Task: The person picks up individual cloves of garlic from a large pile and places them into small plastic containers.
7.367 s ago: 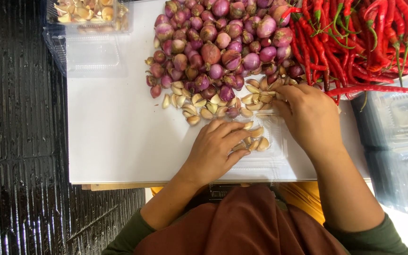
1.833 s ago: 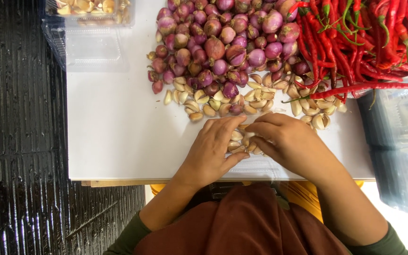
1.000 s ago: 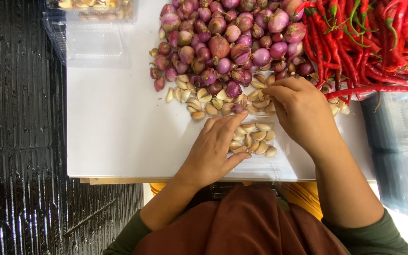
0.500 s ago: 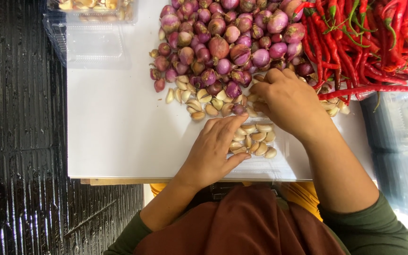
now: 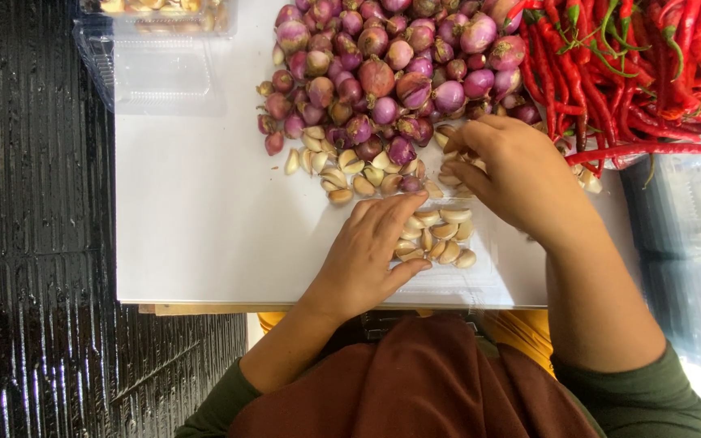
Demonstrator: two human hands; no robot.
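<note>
Cloth in dark red-brown (image 5: 423, 381) fills the near foreground, at the near edge of the white board (image 5: 204, 219), with green sleeves on both sides of it. From there both forearms reach onto the board. The left hand (image 5: 367, 255) lies flat, fingers close together, its fingertips touching a small heap of garlic cloves (image 5: 440, 239) gathered near the board's near edge. The thumb curls under that heap. The right hand (image 5: 517, 174) sits just beyond, on the far right side of the heap, fingers curled in over loose cloves; whether it pinches one cannot be told, since the fingertips are hidden.

Farther along the board, a scattered line of garlic (image 5: 342, 170) runs leftward from the right hand, touching the near side of a big pile of purple shallots (image 5: 383, 73). Red chillies (image 5: 642, 73) lie heaped at the board's far right corner, some stems trailing beside the right wrist. A clear plastic box (image 5: 156, 69) rests on the board's far left corner, with another holding pale pieces behind it. Stacked clear boxes (image 5: 691, 227) stand off the board's right edge.

Bare board stretches wide on the left of the heap, up to the left edge, where a black ribbed surface (image 5: 34, 243) begins.
</note>
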